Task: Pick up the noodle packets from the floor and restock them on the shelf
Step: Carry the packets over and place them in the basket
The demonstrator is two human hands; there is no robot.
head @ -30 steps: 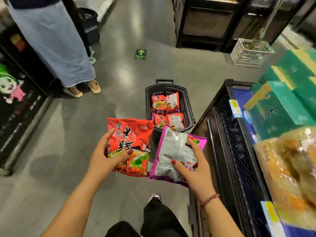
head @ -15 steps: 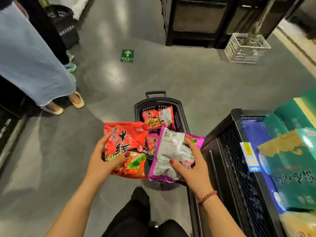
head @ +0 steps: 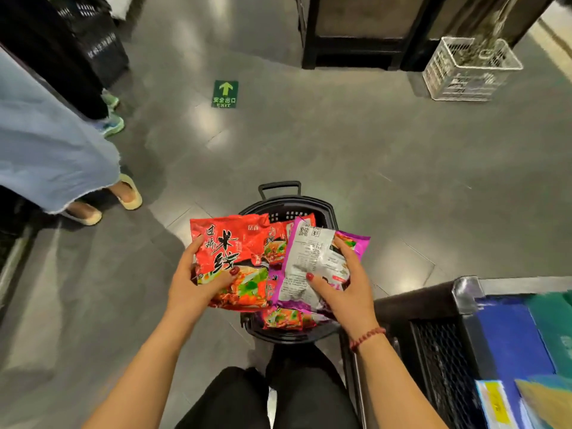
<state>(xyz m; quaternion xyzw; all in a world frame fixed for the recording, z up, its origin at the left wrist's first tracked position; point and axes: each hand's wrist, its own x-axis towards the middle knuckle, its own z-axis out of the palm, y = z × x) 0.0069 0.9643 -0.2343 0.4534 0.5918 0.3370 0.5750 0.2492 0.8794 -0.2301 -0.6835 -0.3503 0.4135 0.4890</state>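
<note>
My left hand (head: pixel 193 281) grips a red noodle packet (head: pixel 229 243) by its left side, thumb across its front. A purple noodle packet (head: pixel 312 261), white back facing up, is held by my right hand (head: pixel 343 289), which wears a red bead bracelet. Both packets hang above a black basket (head: pixel 288 205) on the floor. More red packets (head: pixel 283 318) lie in that basket, mostly hidden under the two I hold. The black shelf (head: pixel 433 305) stands at the lower right, beside my right arm.
A person in a pale blue skirt (head: pixel 52 159) and sandals stands at the left. A white wire basket (head: pixel 470 69) and a dark display stand (head: pixel 356 29) sit at the back. A green exit sticker (head: pixel 225 94) marks the grey floor. Green boxes (head: pixel 554 326) fill the shelf.
The view has swung left, so the shelf slid towards the lower right corner. Both hands, still holding their packets, are now directly over the basket.
</note>
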